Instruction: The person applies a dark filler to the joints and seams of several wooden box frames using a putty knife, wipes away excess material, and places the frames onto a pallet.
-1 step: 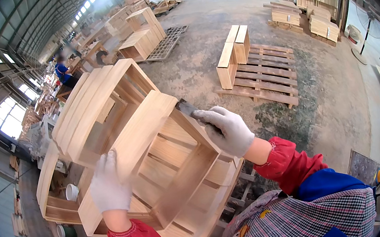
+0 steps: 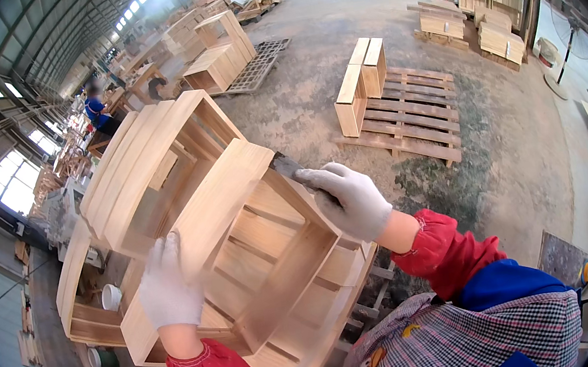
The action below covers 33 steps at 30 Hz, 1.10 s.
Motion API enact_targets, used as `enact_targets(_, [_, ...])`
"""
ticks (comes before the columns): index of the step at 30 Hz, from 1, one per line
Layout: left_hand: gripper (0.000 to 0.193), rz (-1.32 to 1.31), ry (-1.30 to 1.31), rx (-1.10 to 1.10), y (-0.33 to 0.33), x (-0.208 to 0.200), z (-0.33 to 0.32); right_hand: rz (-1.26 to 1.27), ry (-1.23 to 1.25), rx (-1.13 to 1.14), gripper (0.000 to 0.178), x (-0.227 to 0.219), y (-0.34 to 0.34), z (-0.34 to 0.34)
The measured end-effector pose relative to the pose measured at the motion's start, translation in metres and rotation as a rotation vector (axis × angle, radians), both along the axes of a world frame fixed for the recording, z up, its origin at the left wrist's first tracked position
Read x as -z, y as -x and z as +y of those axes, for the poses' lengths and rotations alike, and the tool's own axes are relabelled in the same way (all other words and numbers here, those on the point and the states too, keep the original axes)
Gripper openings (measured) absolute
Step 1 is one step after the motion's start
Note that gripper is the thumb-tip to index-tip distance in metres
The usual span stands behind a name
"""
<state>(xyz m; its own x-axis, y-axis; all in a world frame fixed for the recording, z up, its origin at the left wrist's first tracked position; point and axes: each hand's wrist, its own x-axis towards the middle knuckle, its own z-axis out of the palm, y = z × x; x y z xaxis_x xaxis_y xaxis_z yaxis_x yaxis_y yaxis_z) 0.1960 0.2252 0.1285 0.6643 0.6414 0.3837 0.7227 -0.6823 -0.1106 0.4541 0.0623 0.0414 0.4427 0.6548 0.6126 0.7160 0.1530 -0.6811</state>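
Note:
A pale wooden open-frame box (image 2: 227, 185) lies tilted in front of me, its broad side board facing up. Across that board lies my left hand (image 2: 168, 285), in a white glove, fingers together with the tips at the board's far edge. At the box's right corner, my right hand (image 2: 352, 202), also gloved, is closed around a dark, flat hand tool (image 2: 284, 164). The tool's front touches the corner; its exact kind is hard to make out, and the gloved fingers cover its rear. Beneath are more slatted wooden parts (image 2: 350, 269).
Similar wooden frames (image 2: 134, 156) stand close at the left, with a white bucket (image 2: 111, 297) beside them. Ahead, two boxes (image 2: 363, 85) sit on a wooden pallet (image 2: 411, 116). A person in blue (image 2: 97, 111) is at the far left. A standing fan (image 2: 572, 35) is at the right.
My right hand and the dark tool have shifted very slightly upward and left along the box's corner. My left hand stays where it was.

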Motion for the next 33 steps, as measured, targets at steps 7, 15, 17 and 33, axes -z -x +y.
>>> enact_targets(7, [0.065,0.011,-0.014,-0.003,-0.001,-0.003,0.001,-0.110,0.073,0.067,0.036,-0.015,0.004,-0.008])
enact_targets(15, [0.060,-0.008,-0.030,0.015,0.000,-0.001,0.012,-0.154,0.142,0.091,0.035,-0.015,0.004,-0.006])
enact_targets(17, [0.059,-0.007,-0.024,-0.010,0.002,-0.004,0.010,-0.140,0.046,0.080,0.035,-0.025,0.003,-0.002])
enact_targets(33, [0.051,-0.026,0.173,-0.175,-0.017,-0.009,0.074,0.106,0.562,-0.037,0.045,0.212,0.008,-0.061])
